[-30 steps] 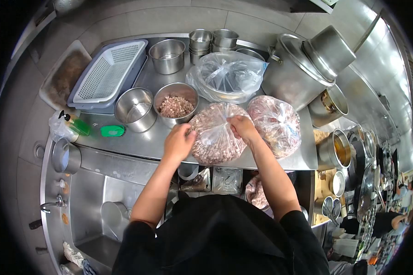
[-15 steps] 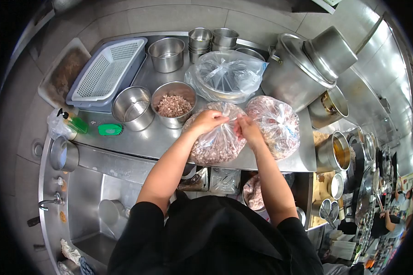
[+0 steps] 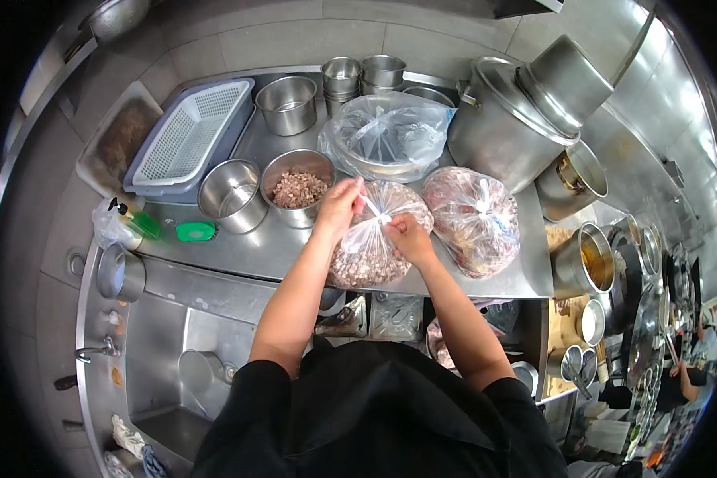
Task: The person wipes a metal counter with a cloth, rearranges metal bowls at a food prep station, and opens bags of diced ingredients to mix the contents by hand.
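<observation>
A clear plastic bag (image 3: 372, 263) full of small pinkish-brown pieces, which look like chopped meat, rests on the steel counter. Its gathered neck is twisted into a tight point near the top. My left hand (image 3: 342, 209) pinches one stretched end of that plastic on the left. At the right of the neck, the fingers of my right hand (image 3: 410, 239) are closed on the plastic too. A second bag (image 3: 474, 231), tied at the top and holding reddish contents, touches the right side. Left of my left hand stands a steel pot (image 3: 299, 171) with similar chopped pieces inside.
A plastic-covered bowl (image 3: 386, 131) and a large lidded stockpot (image 3: 502, 119) stand behind the bags. Farther left are an empty steel pot (image 3: 233, 195), a white basket (image 3: 191, 131), a green brush (image 3: 196, 231) and a sink (image 3: 158, 350). Another person (image 3: 681, 386) is at far right.
My hands have moved apart at the bag's neck, the left one up and leftward, the right one lower. The plastic between them is now drawn into a tight twist or knot.
</observation>
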A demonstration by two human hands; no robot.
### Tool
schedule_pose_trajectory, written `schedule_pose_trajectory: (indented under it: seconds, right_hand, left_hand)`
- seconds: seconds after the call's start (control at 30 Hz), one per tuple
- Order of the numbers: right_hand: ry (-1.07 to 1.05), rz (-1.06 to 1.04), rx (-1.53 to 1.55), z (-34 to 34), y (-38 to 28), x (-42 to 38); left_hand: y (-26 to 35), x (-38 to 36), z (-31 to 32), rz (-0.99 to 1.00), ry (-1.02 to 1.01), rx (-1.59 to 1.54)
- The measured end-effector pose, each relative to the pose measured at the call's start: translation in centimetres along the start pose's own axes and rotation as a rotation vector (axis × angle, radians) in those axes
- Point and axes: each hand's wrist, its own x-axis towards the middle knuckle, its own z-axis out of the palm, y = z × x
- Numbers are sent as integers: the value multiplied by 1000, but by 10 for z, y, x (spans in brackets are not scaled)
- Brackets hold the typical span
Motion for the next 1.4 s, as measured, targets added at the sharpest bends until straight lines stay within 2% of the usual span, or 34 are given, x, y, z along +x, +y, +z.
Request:
schedule_pose_trajectory:
  seconds: [0.07,0.13,0.2,0.23,0.27,0.33,0.37,0.43,0.47,0.53,0.57,0.6,0.67,0.7,0.77,0.8,0.87,0.9,0.97,1.03,1.07,1.13,1.17,1.23,1.27,1.3,1.33,1.37,1.4]
  right_hand:
    - [9,7,-63,-3,-1,-1]
    - [12,13,-123,-2,11,-3]
    - [65,-360,-167,0,14,1]
    - [77,-169,-266,0,15,3]
    - [78,-171,-265,5,14,1]
    - [282,-381,-380,14,13,-2]
    - [283,-382,-379,15,2,-5]
    - [207,-370,-752,14,-31,-13]
    - [210,-369,-748,13,-35,-7]
    - [221,-370,-768,-1,-46,10]
    - [346,-479,-672,-10,-49,14]
    - [347,-481,-676,-20,-53,18]
    - [457,-515,-628,-37,-58,21]
    - [458,-439,-637,-45,-61,22]
    - [478,-442,-604,-59,-62,19]
    - [503,-438,-566,-66,-61,16]
    - [532,-456,-534,-88,-50,5]
    - [553,-378,-478,-102,-41,-1]
    - [576,-292,-422,-125,-24,-8]
    - [353,22,-315,-136,-5,-10]
    - [347,24,-316,-134,-10,-14]
    - [459,-299,-447,-121,-54,-33]
    - [460,-399,-305,-108,-89,-45]
    - [268,-659,-252,-70,-123,-56]
    - [-5,-593,-254,-46,-129,-57]
    - [-275,-520,-253,-29,-133,-58]
    - [-471,-420,-549,-18,-128,-46]
    - [-661,-307,-842,-10,-115,-28]
    - [-585,-234,-1062,-11,-92,-11]
  left_hand:
    - [40,-2,13,167,127,-226]
    - [81,-7,12,260,30,-63]
    - [87,-12,15,263,41,-14]
    - [87,-16,16,261,36,29]
    - [85,-18,15,257,32,71]
    - [81,-24,11,250,-20,70]
    - [88,-32,18,251,-25,158]
    - [91,-36,14,221,-61,313]
    - [85,-37,12,220,-64,317]
    - [68,-41,11,179,20,525]
    - [38,-33,-2,182,10,699]
    - [30,-37,5,184,3,900]
    - [17,-39,23,301,-96,1260]
    - [11,-40,33,303,-92,1257]
    - [2,-42,46,477,-151,1399]
    - [15,-45,49,473,-153,1402]
    - [49,-51,48,145,-376,1538]
    - [59,-61,36,237,-349,1569]
    - [81,-74,5,101,-427,1740]
    - [87,-87,-28,187,-408,1773]
    - [89,-89,-27,182,-406,1772]
    - [103,-95,-18,424,-528,1739]
    - [108,-97,-7,419,-524,1740]
    - [110,-97,23,478,-717,1539]
    - [106,-97,31,480,-717,1537]
    - [102,-98,38,289,-743,1502]
    - [101,-99,44,99,-765,1460]
    - [108,-101,50,-6,-802,1520]
    - [108,-100,47,-2,-802,1523]
